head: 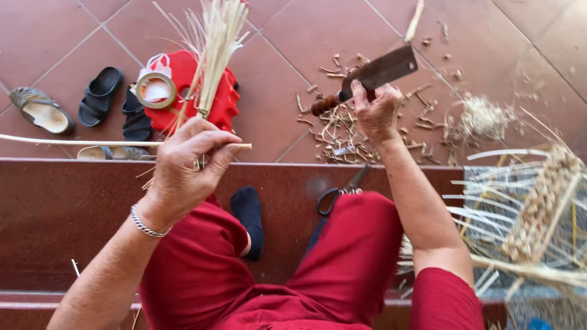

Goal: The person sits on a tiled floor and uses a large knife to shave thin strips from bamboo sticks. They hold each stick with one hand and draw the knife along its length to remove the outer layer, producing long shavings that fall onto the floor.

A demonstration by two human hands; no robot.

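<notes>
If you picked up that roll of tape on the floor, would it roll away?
Probably it could: the roll of tape is a round ring, so on edge it might roll across the smooth floor tiles. Now it lies leaning on the red plastic thing, so it likely stays put. It looks hollow, so probably light.

We note a red tiled floor (293, 73) bearing sandals (73, 104), a red stool (214, 98), scattered shavings (342, 134) and a fibre clump (483, 116); scissors (339, 190) lie on the step (73, 208).
</notes>
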